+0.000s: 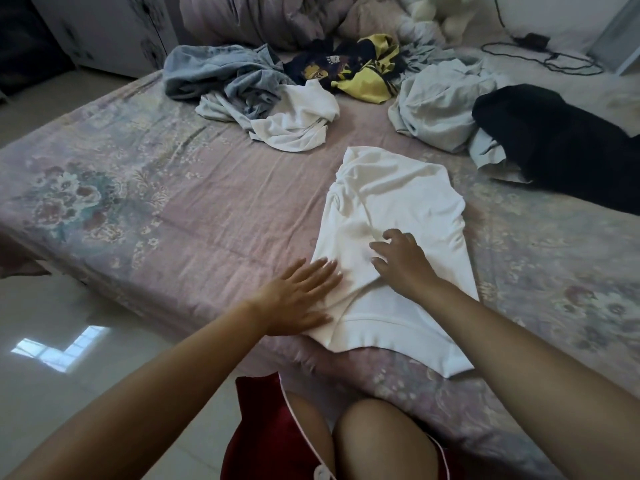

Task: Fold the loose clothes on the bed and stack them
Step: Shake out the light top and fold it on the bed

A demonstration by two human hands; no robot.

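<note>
the white shirt [398, 216] lies partly folded on the bed [173, 209], at the near edge, its hem hanging a little over that edge. the left hand [298, 299] lies flat on the shirt's left border, fingers straight and slightly spread, palm down, partly on the sheet. the right hand [401, 261] rests on the middle of the shirt, fingers bent and spread, tips pressing into the cloth; it does not pinch anything that shows.

beyond the shirt, toward the head of the bed, a crumpled white top [298, 123] lies loose. behind and to the left of that is a heap of blue-grey denim [214, 71]. straight behind the shirt, farther off, a dark and yellow garment [363, 67] is bunched up. to the right of the shirt and back a little, pale grey cloth [436, 112] lies in a mound, touching a black garment [561, 143] that stretches off to the right edge. at the far end of the bed is a rumpled quilt [263, 19], and well to the right of it a black cable [554, 57] on the sheet. below the shirt, off the bed, the person's knees and red shorts [270, 438] show above a glossy tiled floor [69, 358].
</note>
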